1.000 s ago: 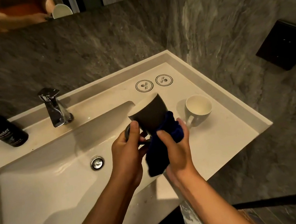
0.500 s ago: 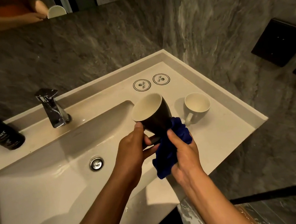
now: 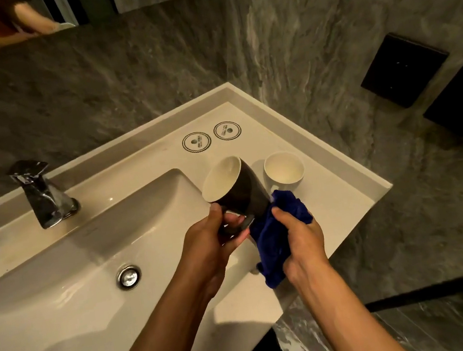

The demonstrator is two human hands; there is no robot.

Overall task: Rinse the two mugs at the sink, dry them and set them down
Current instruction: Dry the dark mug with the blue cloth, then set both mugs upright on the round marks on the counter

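Dark mug (image 3: 237,192) had tilted further leftward since a second before; left hand (image 3: 214,245) gripped its handle, right hand (image 3: 301,243) pressed the blue cloth (image 3: 281,228) against it. Drying seemed underway; white mug (image 3: 284,170) waited on the tabletop (image 3: 334,198).

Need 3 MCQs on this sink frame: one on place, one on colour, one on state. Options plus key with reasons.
1. Where is the white mug?
A. in the basin
B. on the counter right of the basin
C. under the tap

2. What colour is the cloth?
A. blue
B. white
C. red

3. How is the dark mug held?
A. upright on the counter
B. upside down in the basin
C. tilted, in the air

Key:
1 B: it stands on the counter, beyond the cloth.
2 A: the cloth in the right hand is deep blue.
3 C: the left hand grips its handle, mouth tipped towards the tap.
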